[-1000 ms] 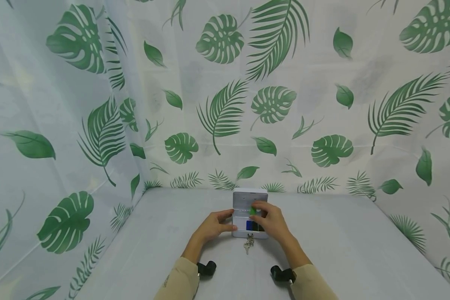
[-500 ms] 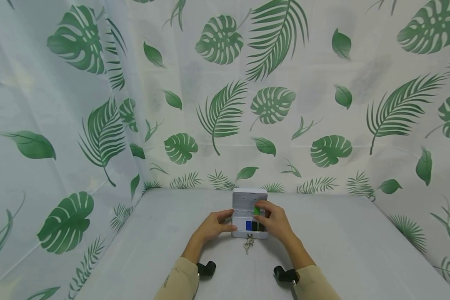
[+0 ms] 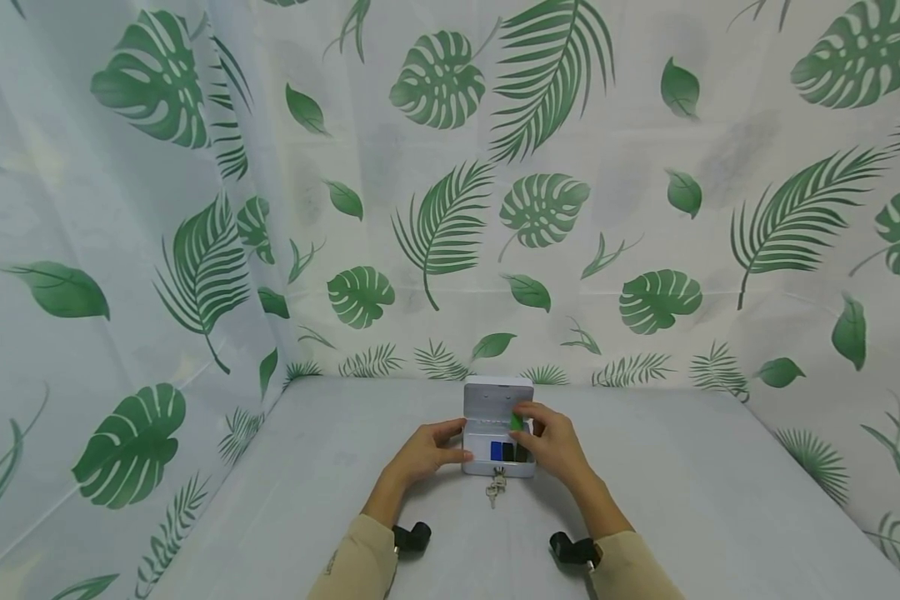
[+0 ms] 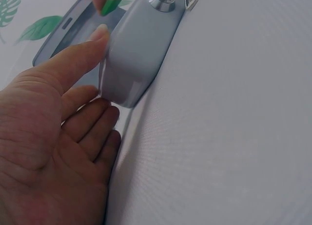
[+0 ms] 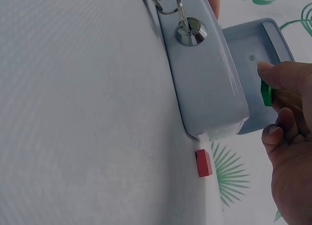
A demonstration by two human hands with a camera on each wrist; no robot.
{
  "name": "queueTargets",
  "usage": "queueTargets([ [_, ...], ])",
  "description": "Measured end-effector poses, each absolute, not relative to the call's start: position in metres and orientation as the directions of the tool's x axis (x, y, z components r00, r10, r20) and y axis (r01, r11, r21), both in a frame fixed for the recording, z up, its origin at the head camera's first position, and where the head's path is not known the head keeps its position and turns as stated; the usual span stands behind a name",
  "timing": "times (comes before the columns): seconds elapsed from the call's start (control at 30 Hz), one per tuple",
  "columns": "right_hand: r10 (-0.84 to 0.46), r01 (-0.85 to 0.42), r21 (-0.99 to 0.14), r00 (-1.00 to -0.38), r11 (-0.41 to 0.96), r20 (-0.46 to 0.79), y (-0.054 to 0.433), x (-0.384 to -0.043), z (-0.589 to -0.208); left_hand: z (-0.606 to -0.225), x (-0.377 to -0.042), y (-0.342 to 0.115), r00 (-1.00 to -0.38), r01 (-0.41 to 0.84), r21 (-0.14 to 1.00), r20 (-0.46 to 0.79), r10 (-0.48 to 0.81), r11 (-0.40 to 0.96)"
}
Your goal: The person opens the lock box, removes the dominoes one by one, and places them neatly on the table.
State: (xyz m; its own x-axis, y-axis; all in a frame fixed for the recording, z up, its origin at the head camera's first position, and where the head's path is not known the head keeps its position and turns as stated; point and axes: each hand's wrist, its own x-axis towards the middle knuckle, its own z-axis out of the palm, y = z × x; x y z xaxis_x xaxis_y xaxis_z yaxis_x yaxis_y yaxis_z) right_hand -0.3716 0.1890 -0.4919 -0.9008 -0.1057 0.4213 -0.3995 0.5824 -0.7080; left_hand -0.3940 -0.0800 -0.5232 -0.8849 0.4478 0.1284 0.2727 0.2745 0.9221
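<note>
A small light-grey cash box (image 3: 480, 468) sits on the table with its lid (image 3: 487, 400) raised. Inside, a blue block (image 3: 497, 451) and a black block (image 3: 507, 452) lie side by side toward the right. My left hand (image 3: 422, 452) rests against the box's left end, thumb on the rim and fingers relaxed along the side. With thumb and fingertips, my right hand (image 3: 553, 437) pinches a small green block (image 5: 266, 93) above the box's right part. That hand hides some of the box's right side.
Keys (image 3: 492, 493) on a ring hang from the lock (image 5: 191, 31) at the front. A red block (image 5: 204, 163) lies on the table beside the box's right end. Behind the white table (image 3: 307, 467) hangs a leaf-patterned curtain (image 3: 607, 333).
My right hand has moved slightly to the right with the green block, showing more of the black block. The left hand and box stay in place.
</note>
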Motion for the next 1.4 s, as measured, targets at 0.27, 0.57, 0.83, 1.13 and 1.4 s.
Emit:
queueTargets([
  [0.27, -0.102, -0.387, -0.718, -0.908, 0.579, 0.407, 0.193, -0.370, -0.491, -0.522, -0.394, -0.081, -0.884, 0.278, 0.919, 0.132, 0.448, 0.278],
  [0.57, -0.086, -0.372, -0.711, -0.911, 0.597, 0.404, 0.199, -0.368, -0.490, -0.521, -0.393, -0.080, -0.883, 0.280, 0.920, 0.136, 0.449, 0.273],
  [0.83, -0.082, -0.363, -0.716, -0.915, 0.596, 0.396, 0.205, -0.369, -0.492, -0.520, -0.391, -0.080, -0.886, 0.282, 0.919, 0.139, 0.443, 0.277],
  [1.13, -0.071, -0.339, -0.724, -0.925, 0.601, 0.374, 0.211, -0.369, -0.492, -0.520, -0.391, -0.080, -0.885, 0.286, 0.916, 0.140, 0.444, 0.281],
  [1.4, -0.058, -0.306, -0.718, -0.936, 0.625, 0.348, 0.216, -0.371, -0.492, -0.520, -0.391, -0.080, -0.889, 0.286, 0.915, 0.142, 0.436, 0.286],
])
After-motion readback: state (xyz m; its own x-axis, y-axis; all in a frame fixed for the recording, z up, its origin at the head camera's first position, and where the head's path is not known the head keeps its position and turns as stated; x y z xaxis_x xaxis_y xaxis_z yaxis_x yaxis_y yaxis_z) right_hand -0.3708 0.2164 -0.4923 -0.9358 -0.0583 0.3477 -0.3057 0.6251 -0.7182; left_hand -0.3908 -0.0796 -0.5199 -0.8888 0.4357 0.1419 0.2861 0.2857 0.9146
